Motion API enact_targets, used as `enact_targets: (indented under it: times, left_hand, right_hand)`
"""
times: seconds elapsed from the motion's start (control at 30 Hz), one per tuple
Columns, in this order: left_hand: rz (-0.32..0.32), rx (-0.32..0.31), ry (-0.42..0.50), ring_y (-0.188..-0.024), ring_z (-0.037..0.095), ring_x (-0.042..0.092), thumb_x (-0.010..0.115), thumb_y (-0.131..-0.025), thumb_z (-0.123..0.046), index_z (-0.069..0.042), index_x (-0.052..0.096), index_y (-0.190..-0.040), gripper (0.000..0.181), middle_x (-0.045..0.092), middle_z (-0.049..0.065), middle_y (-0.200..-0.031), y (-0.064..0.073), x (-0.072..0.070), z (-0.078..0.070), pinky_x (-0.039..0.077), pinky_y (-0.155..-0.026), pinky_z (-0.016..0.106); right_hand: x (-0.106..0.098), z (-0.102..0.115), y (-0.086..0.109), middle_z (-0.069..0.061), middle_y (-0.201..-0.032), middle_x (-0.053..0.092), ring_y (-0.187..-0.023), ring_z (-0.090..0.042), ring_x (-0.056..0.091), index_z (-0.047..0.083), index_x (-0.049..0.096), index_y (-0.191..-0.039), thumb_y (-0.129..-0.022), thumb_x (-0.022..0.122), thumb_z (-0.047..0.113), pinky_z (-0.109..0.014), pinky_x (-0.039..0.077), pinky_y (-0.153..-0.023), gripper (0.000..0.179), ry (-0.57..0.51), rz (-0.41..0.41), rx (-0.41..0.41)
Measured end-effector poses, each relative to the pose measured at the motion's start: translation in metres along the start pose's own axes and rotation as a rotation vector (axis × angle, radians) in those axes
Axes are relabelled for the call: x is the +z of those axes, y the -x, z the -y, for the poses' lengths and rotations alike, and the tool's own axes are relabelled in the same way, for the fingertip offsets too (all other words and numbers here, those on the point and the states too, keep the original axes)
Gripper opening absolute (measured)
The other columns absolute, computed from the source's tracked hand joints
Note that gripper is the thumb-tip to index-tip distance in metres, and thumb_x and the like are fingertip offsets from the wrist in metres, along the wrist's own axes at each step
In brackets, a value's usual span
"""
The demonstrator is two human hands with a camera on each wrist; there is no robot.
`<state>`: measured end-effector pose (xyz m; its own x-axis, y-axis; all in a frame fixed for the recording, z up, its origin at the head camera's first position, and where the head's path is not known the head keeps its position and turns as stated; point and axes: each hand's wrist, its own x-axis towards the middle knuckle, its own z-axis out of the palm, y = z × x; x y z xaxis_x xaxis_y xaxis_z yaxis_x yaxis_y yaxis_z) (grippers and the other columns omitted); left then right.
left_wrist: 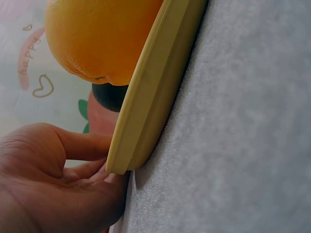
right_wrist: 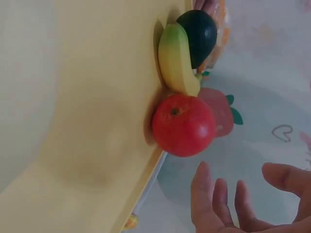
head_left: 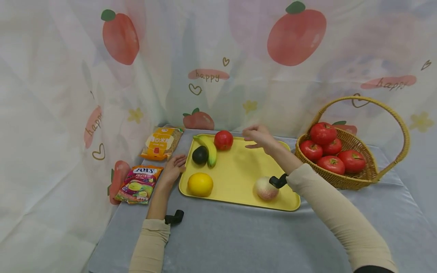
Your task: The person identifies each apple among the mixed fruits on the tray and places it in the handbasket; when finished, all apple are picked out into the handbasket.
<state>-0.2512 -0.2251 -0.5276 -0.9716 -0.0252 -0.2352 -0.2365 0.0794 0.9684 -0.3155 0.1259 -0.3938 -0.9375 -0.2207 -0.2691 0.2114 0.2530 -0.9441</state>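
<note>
A yellow tray (head_left: 232, 178) lies on the table. My left hand (head_left: 175, 167) is at its left edge and, in the left wrist view, holds the tray's rim with the thumb (left_wrist: 87, 144) against it. Over the tray's far side, my right hand (head_left: 259, 138) hovers with spread, loosely bent fingers and nothing in them. Nearest to it is a round red fruit (right_wrist: 183, 125), beside a banana (head_left: 210, 152) and a dark avocado (head_left: 200, 155). A yellow-orange fruit (head_left: 200, 184) sits at the near left, and a pale pinkish peach (head_left: 265, 189) at the near right.
Right of the tray stands a wicker basket (head_left: 362, 182) with a tall handle and several red fruits (head_left: 331, 165). On the left lie an orange-yellow food bag (head_left: 162, 143) and a candy bag (head_left: 140, 184). A printed curtain (head_left: 239, 94) hangs behind the table.
</note>
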Motion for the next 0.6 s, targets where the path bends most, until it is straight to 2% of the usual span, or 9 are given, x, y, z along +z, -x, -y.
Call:
enact_targets:
  times: [0.23, 0.4, 0.6]
  left_hand:
    - [0.004, 0.013, 0.006, -0.147, 0.029, 0.044, 0.051, -0.103, 0.006, -0.003, 0.042, -0.156, 0.054, 0.047, 0.017, -0.158, 0.000, -0.001, 0.002, 0.034, -0.123, 0.044]
    - [0.009, 0.037, 0.003, -0.148, 0.030, 0.043, 0.050, -0.103, 0.007, -0.002, 0.041, -0.156, 0.055, 0.046, 0.018, -0.159, 0.001, 0.000, 0.005, 0.034, -0.123, 0.044]
    - [0.017, 0.056, -0.012, -0.149, 0.031, 0.042, 0.050, -0.103, 0.006, -0.001, 0.039, -0.157, 0.056, 0.044, 0.019, -0.160, 0.002, 0.000, 0.001, 0.033, -0.123, 0.045]
  right_hand:
    - [0.016, 0.002, -0.007, -0.021, -0.155, 0.047, -0.139, -0.042, 0.050, -0.005, 0.054, -0.143, -0.106, 0.057, 0.020, -0.059, 0.050, -0.106, 0.044, 0.018, 0.009, -0.006]
    - [0.027, 0.001, -0.015, -0.018, -0.156, 0.046, -0.140, -0.043, 0.048, -0.003, 0.057, -0.142, -0.104, 0.060, 0.021, -0.061, 0.048, -0.108, 0.045, 0.028, 0.011, 0.021]
    - [0.039, -0.003, -0.030, -0.018, -0.151, 0.052, -0.139, -0.045, 0.047, 0.000, 0.058, -0.144, -0.101, 0.063, 0.022, -0.058, 0.049, -0.108, 0.048, 0.062, -0.018, 0.009]
